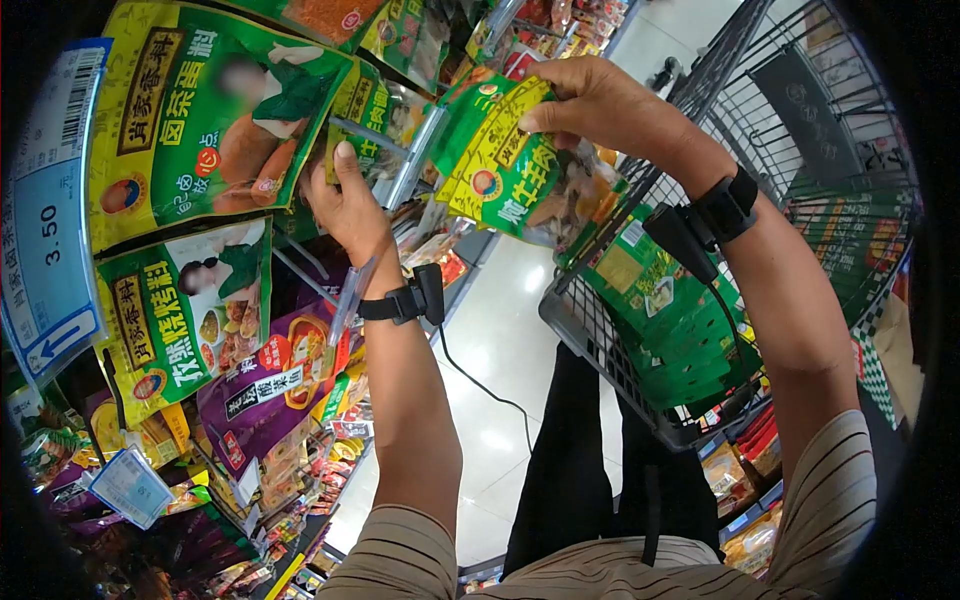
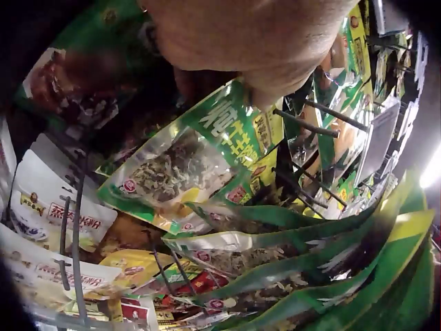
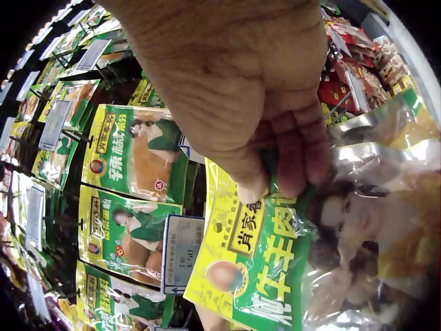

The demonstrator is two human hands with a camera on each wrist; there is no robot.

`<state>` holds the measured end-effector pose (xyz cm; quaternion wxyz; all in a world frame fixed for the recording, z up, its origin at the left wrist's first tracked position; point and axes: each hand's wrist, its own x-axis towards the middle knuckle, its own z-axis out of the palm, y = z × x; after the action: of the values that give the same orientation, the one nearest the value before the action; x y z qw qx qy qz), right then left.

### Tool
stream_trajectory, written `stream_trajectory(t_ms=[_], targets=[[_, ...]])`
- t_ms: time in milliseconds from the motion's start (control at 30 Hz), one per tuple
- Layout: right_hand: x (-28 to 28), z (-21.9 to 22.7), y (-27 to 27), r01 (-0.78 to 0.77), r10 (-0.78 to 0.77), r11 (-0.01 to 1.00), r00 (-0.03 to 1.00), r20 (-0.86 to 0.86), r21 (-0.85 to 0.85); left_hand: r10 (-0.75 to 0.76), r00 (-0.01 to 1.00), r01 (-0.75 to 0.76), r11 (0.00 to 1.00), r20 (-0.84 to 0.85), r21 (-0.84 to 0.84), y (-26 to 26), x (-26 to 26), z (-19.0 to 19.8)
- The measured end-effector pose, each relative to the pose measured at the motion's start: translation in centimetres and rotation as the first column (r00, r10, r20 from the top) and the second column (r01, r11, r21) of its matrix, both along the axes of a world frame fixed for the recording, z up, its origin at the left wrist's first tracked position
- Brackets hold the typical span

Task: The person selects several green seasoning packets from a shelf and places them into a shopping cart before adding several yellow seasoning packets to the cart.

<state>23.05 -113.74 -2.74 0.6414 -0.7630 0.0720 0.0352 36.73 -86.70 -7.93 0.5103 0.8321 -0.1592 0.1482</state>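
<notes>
A striped sleeve (image 1: 400,560) is filling the bottom of the head view, nearest the camera; above it the left hand (image 1: 345,205) is reaching up into the hanging display, fingers straight, touching the packets on a metal peg (image 1: 405,170); whether it is gripping anything I cannot tell. The right hand (image 1: 590,100) is pinching the top edge of a green and yellow seasoning packet (image 1: 520,170) between thumb and fingers; the packet is hanging down from the grip, its long axis slanting down to the right, printed face toward the camera; it is sitting between the display and a wire shopping cart (image 1: 600,330), just beside the cart's rim. More green packets (image 1: 680,310) are lying inside the cart. Open room is running down the pale tiled floor (image 1: 500,340) between shelf and cart; a blue price tag (image 1: 45,230) is edging the left.
</notes>
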Motion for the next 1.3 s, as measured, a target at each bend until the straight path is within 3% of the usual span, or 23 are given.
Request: stream_trajectory(t_ms=[133, 233, 433, 533, 567, 667, 800, 867, 933, 967, 1100, 1300], targets=[[-0.3, -0.4, 0.1, 0.081, -0.081, 0.997, 0.997, -0.011, -0.01, 0.004, 0.981, -0.033, 0.989, 0.193, 0.147, -0.1, -0.6, 0.0], [-0.3, -0.8, -0.5, 0.062, -0.062, 0.998, 0.998, 0.012, -0.003, 0.017, 0.987, -0.034, 0.994, 0.159, 0.104, -0.4, -1.4, -0.1], [-0.9, -1.0, -1.0, 0.073, -0.072, 0.997, 0.997, 0.026, -0.016, -0.098, 0.994, 0.097, 0.995, 0.04, 0.02, -0.1, -2.4, -0.1], [-1.0, -1.1, -1.1, 0.099, -0.099, 0.995, 0.995, 0.03, -0.019, -0.21, 0.976, 0.183, 0.931, -0.053, -0.316, 0.1, -4.1, 0.6], [-1.1, -1.2, -1.1, 0.106, -0.105, 0.994, 0.994, 0.032, -0.024, -0.204, 0.976, 0.177, 0.947, -0.076, -0.268, 0.4, -5.0, 1.4], [-1.2, -1.0, -1.3, 0.112, -0.111, 0.992, 0.994, 0.023, -0.053, -0.197, 0.964, 0.068, 0.833, -0.179, -0.55, 2.6, -3.7, 0.2], [-1.2, -0.5, -1.3, 0.086, -0.086, 0.996, 0.996, 0.016, -0.029, 0.09, 0.974, -0.169, 0.9, -0.208, -0.401, 2.7, -0.4, -0.3], [-1.2, -0.6, -1.0, 0.113, -0.113, 0.993, 0.993, 0.018, -0.013, 0.001, 0.983, -0.053, 0.959, -0.182, -0.277, 4.5, 2.3, -2.4], [-1.2, -0.6, -0.7, 0.13, -0.13, 0.991, 0.991, 0.012, -0.019, -0.058, 0.989, 0.015, 0.954, -0.137, -0.299, 4.0, 4.6, -4.0], [-1.3, -0.6, -0.6, 0.133, -0.133, 0.991, 0.991, 0.007, -0.033, -0.201, 0.963, 0.059, 0.81, -0.182, -0.583, 3.7, 6.5, -5.3], [-1.3, -0.5, -0.4, 0.129, -0.129, 0.991, 0.992, 0.003, -0.029, -0.307, 0.91, -0.013, 0.651, -0.279, -0.759, 2.3, 7.0, -4.3], [-1.3, -0.8, -0.6, 0.107, -0.107, 0.993, 0.994, -0.006, -0.042, -0.292, 0.908, 0.015, 0.741, -0.302, -0.671, 2.6, 9.1, -5.0]])
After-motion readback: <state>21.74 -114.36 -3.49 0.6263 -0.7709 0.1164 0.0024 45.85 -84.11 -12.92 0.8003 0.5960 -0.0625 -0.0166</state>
